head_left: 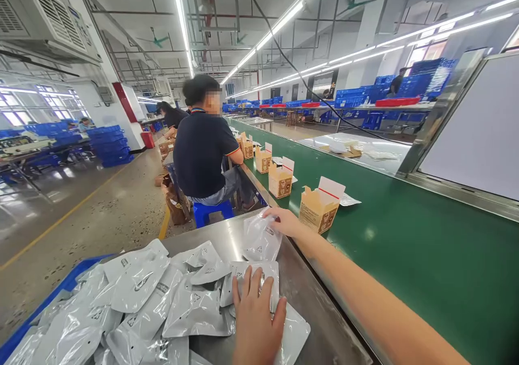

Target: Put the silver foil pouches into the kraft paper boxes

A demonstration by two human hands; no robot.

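White plastic pouches (194,311) lie heaped over the left of a steel table, several with small printed marks. My left hand (257,311) rests with fingers spread on pouches at the right edge of the heap. Farther forward, my right hand (284,221) pinches the top of a single pouch (261,240) at the table's far right corner. The nearest open carton (320,208), brown with a raised white flap, stands on the green belt just beyond my right wrist.
More open cartons (279,181) stand in a row along the green conveyor belt (389,235). A seated person (203,154) in a dark shirt is ahead, on a blue stool (213,212). A white panel in a metal frame (478,121) rises at right.
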